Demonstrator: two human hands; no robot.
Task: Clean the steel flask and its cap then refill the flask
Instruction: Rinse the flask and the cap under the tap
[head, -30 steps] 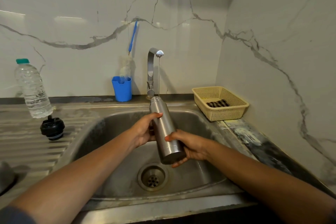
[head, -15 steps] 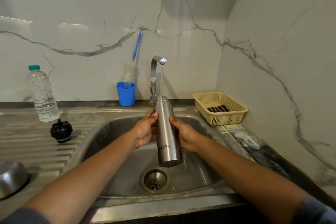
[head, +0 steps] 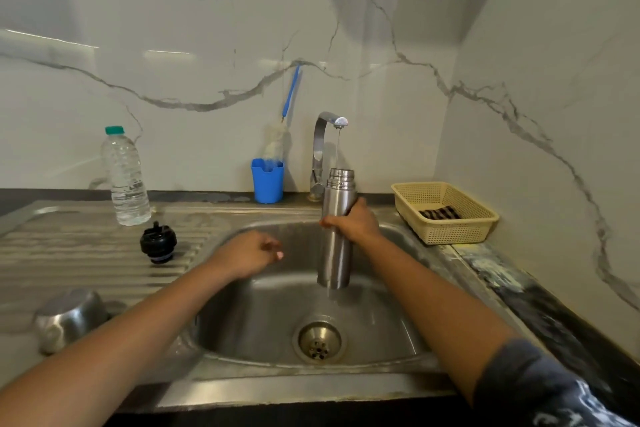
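The steel flask stands upright over the sink basin, its open mouth under the tap, from which a thin stream of water runs into it. My right hand grips the flask around its upper body. My left hand hovers over the basin to the left of the flask, fingers loosely curled, holding nothing. The black flask cap rests on the ribbed steel drainboard, left of the basin.
A clear plastic water bottle stands on the drainboard behind the cap. A blue cup holds a bottle brush beside the tap. A yellow basket with a dark cloth sits right of the sink. An upturned steel cup lies front left.
My left hand let go of the flask and moved left. The flask has been raised upright under the stream, now held by my right hand alone.
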